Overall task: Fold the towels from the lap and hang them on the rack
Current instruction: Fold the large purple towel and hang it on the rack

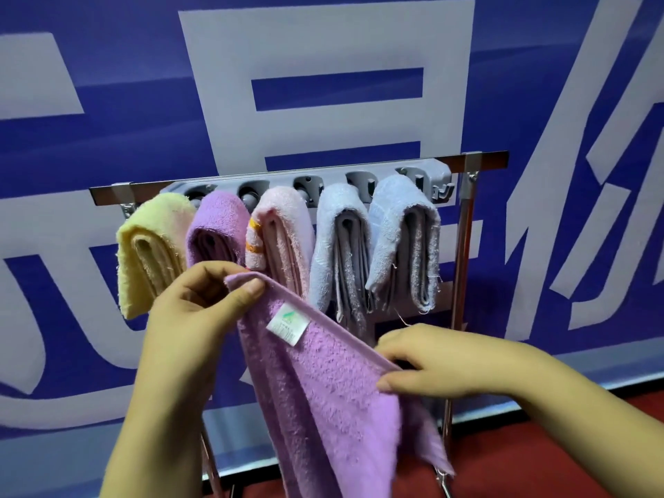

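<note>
A purple towel [334, 400] with a white label hangs between my hands in front of the rack. My left hand [194, 310] pinches its upper left corner. My right hand [442, 361] pinches the same hem at the upper right corner, lower down. The rest of the towel drops toward the bottom of the view. Behind it stands the metal rack [485, 160] with a grey clip bar [436, 174]. Folded towels hang from the clips: yellow [151, 246], purple [219, 228], pink [284, 235], and two pale blue ones [341, 246] [406, 242].
A blue banner wall [323, 102] with large white characters fills the background right behind the rack. Red floor [521, 458] shows at the lower right. The rack's chrome legs [461, 282] run down on the right side.
</note>
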`<move>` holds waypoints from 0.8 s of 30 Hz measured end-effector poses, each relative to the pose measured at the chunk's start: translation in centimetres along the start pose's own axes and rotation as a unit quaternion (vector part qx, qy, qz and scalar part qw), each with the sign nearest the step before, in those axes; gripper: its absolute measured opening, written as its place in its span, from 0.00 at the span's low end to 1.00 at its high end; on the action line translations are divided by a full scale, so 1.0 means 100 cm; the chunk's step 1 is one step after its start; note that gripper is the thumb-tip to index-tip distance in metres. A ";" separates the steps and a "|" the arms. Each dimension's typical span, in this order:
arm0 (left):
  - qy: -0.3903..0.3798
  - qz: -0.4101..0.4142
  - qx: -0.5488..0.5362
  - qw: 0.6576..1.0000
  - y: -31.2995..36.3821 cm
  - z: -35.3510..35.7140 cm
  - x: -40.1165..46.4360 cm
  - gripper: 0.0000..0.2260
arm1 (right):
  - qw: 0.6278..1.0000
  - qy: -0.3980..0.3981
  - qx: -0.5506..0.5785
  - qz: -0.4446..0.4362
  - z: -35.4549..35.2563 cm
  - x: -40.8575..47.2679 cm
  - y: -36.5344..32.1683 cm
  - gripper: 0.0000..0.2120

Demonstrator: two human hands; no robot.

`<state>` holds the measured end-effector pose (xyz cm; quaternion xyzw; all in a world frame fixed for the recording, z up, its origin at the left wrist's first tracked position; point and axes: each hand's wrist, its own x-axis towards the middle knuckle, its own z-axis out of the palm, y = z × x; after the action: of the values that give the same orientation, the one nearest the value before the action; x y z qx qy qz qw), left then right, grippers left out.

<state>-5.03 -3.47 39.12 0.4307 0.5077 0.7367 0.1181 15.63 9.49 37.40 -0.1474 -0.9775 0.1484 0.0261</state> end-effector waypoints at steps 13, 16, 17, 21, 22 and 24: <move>0.057 -0.015 -0.045 0.997 0.013 -0.028 0.012 0.03 | 0.976 0.178 0.057 0.110 -0.036 -0.033 0.043 0.09; 0.078 -0.014 -0.061 0.995 0.012 -0.035 0.013 0.12 | 0.965 0.224 0.066 0.118 -0.037 -0.034 0.047 0.09; 0.086 -0.016 -0.061 0.994 0.010 -0.038 0.014 0.15 | 0.962 0.236 0.066 0.123 -0.038 -0.035 0.049 0.09; 0.103 -0.014 -0.093 0.990 0.004 -0.049 0.016 0.14 | 0.934 0.313 0.101 0.142 -0.041 -0.041 0.057 0.07; 0.102 -0.022 -0.109 0.989 0.002 -0.049 0.017 0.13 | 0.923 0.339 0.112 0.146 -0.041 -0.040 0.060 0.06; 0.099 -0.027 -0.141 0.985 0.002 -0.047 0.016 0.07 | 0.893 0.398 0.137 0.156 -0.041 -0.038 0.061 0.03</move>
<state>-9.49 -5.59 39.58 0.3204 0.4196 0.8365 0.1467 21.37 15.06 39.46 -0.3399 -0.8195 0.2120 0.4098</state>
